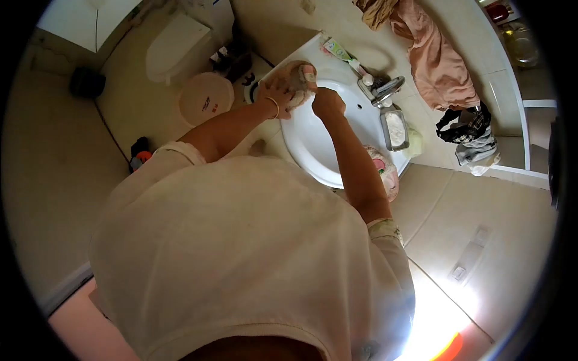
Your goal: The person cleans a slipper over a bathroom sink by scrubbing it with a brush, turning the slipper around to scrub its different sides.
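My left hand, with a bracelet at its wrist, grips a fuzzy beige-and-grey slipper-like item with a pink patch, at the left rim of the white washbasin. Close against that item's right side, my right hand is closed in a fist over the bowl. Whatever lies inside the fist is hidden. A second soft, pinkish item with a red and green pattern sits at the basin's right side, partly behind my right forearm.
Behind the bowl stands a chrome faucet, with a green-and-white tube to its left and a soap dish holding something white. Pink cloth hangs along the wall. A round pink tub and a toilet are at the left.
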Action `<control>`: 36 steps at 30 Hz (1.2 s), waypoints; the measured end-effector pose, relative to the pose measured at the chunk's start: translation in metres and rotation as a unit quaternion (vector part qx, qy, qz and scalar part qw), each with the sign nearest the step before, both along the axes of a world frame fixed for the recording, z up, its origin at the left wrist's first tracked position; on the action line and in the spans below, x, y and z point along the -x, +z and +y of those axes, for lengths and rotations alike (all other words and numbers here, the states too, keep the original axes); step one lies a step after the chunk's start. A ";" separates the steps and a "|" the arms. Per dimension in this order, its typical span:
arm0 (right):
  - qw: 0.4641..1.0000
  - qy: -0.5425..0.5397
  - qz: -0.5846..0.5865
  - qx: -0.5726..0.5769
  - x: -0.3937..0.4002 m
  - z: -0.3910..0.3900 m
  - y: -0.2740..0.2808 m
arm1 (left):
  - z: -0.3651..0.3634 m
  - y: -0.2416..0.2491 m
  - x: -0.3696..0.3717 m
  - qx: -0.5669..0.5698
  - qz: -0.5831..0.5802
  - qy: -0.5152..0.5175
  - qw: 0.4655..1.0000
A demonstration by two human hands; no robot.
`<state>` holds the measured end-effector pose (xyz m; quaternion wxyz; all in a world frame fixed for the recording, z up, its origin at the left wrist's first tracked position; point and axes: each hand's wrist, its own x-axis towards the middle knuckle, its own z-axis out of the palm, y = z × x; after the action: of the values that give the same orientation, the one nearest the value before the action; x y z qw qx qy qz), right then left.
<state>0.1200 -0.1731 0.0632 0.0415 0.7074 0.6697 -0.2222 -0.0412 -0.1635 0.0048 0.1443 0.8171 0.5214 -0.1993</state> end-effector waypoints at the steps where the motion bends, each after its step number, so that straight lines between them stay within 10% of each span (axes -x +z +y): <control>1: 0.999 0.023 -0.020 0.013 0.004 0.001 0.000 | 0.003 -0.001 0.001 0.007 0.002 -0.006 1.000; 11: 0.997 -0.024 -0.030 0.074 0.019 0.018 0.004 | 0.007 -0.010 0.013 -0.001 -0.013 -0.051 0.999; 16: 0.958 0.266 -0.111 0.014 -0.037 0.035 -0.031 | 0.005 -0.010 0.015 -0.006 -0.002 -0.065 0.998; 19: 0.996 0.077 -0.005 0.032 -0.010 0.044 -0.038 | 0.010 -0.012 0.016 -0.011 -0.011 -0.065 0.998; 24: 0.953 0.301 -0.007 -0.011 -0.042 0.025 -0.021 | 0.011 -0.008 0.017 0.008 0.000 -0.078 0.997; 29: 0.997 0.080 -0.003 -0.014 0.003 0.024 -0.033 | 0.012 -0.017 0.020 -0.009 -0.022 -0.087 0.996; 36: 0.997 0.076 0.008 0.005 -0.027 0.032 -0.036 | 0.013 -0.013 0.015 -0.006 -0.009 -0.085 0.996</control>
<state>0.1475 -0.1415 0.0269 0.0564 0.6522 0.7209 -0.2276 -0.0561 -0.1506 -0.0081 0.1264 0.8613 0.4496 -0.1999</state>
